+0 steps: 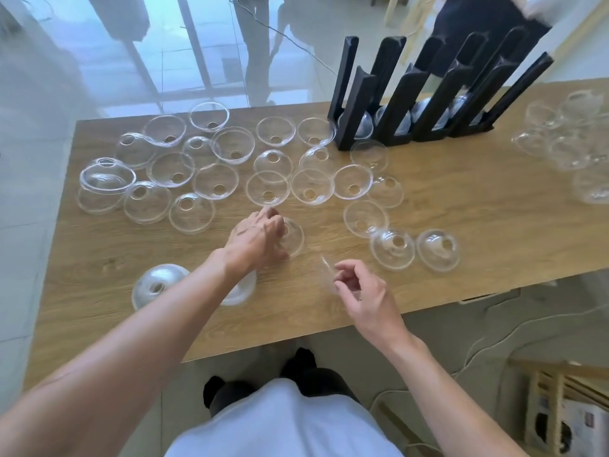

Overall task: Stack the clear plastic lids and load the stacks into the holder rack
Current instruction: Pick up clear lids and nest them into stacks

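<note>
Looking down from the head view: your left hand point(260, 234) is reaching across the wooden table point(461, 225), fingers curled over a dome lid point(295, 237) that sits hole-up on the surface. Fingers touch its near-left side; whether they're actually clamped on it, can't tell.

Your right hand point(357, 293) hovers just above the near table edge, thumb and forefinger pinched on the rim of a single clear lid point(326, 275). That lid is tilted on edge and motion-blurred, hard to make out beyond the rim.

Under your left forearm lies a nested stack of lids point(158, 286) on its side, frosted-looking, partly hidden by the arm; its other end pokes out right of the wrist.

Loose lids point(216, 181) cover the far-left half of the table, some hole-up, some bowl-up, many touching or overlapping. Two more domes point(392, 249) sit hole-up to the right of your hands, side by side, with one bowl-up lid just behind them. Another blurry cluster point(566, 140) sits at the far right edge.

Black holder rack point(402, 103) stands at the far side, right of centre, uprights leaning back. Each of its four slots shows a lid stack point(361, 125) low at the base, only a short stack visible in each.

A person in dark clothing point(478, 28) stands behind the rack.
</note>
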Demonstrator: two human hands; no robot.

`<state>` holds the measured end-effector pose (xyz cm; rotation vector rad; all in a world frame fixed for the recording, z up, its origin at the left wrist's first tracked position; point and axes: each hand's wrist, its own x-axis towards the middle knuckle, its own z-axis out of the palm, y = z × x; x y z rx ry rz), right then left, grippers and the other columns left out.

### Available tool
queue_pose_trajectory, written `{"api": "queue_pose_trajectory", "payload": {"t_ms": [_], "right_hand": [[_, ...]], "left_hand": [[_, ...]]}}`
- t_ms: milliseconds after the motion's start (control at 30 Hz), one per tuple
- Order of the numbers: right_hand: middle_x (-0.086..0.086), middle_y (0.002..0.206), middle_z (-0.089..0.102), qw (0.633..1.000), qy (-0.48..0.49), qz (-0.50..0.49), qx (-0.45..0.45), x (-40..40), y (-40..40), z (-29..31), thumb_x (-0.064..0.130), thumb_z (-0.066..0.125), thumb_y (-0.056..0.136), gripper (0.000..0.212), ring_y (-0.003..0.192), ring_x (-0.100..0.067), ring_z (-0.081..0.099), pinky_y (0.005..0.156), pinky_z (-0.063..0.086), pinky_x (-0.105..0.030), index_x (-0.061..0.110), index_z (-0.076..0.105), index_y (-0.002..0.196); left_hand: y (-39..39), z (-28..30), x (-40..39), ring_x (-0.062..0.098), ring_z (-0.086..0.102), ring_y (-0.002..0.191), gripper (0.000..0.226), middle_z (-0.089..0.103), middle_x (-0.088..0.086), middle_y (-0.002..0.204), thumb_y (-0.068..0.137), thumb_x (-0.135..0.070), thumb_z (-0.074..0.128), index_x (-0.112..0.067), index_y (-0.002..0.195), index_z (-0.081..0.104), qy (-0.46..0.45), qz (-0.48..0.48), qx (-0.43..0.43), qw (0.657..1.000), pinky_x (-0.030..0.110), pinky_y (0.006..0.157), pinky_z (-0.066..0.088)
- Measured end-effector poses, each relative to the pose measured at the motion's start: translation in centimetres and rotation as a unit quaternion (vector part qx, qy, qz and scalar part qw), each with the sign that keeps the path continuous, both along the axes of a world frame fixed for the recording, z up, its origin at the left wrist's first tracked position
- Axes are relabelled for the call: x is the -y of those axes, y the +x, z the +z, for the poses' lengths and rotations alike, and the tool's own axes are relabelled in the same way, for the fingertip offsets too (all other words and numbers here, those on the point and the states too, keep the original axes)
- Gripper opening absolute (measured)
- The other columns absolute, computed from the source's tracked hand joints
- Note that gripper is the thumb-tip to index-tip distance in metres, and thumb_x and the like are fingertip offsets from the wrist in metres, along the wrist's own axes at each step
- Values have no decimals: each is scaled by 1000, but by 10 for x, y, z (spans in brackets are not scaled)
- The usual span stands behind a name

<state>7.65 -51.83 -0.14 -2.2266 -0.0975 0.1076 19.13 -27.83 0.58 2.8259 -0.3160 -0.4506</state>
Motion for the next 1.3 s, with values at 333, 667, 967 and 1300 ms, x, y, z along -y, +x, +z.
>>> {"api": "queue_pose_trajectory", "payload": {"t_ms": [333, 667, 967, 1300], "right_hand": [[-6, 122, 67, 955, 168, -99, -226, 10, 23, -12, 26, 70, 96, 41, 105, -13, 71, 90, 60, -34, 16, 55, 133], [3, 162, 21, 968, -221, 74, -89, -33, 24, -22, 54, 73, 86, 95, 149, -21, 25, 120, 31, -46, 28, 19, 159], [1, 150, 43, 981, -168, 95, -5, -60, 42, -8, 57, 74, 83, 95, 138, -20, 42, 121, 25, -38, 19, 28, 157], [4, 138, 53, 977, -102, 175, 61, -145, 44, 17, 55, 81, 76, 88, 127, -17, 51, 116, 27, -32, 17, 42, 145]], "left_hand": [[-6, -6, -12, 17, 53, 109, 31, 52, -10, 120, 70, -45, 69, -34, 94, 52, -28, 32, -2, 999, 33, 92, 45], [-7, 9, -30, 19, 51, 112, 50, 51, -6, 125, 69, -50, 83, -25, 100, 54, -57, 9, 55, 997, 30, 87, 40], [-28, 52, -85, 20, 57, 111, 52, 59, -7, 128, 66, -52, 85, -25, 101, 57, -112, 79, 141, 980, 32, 86, 42], [-80, 66, -162, 18, 59, 101, 54, 61, -7, 111, 68, -49, 85, -21, 103, 55, -138, 181, 138, 964, 38, 85, 48]]}}
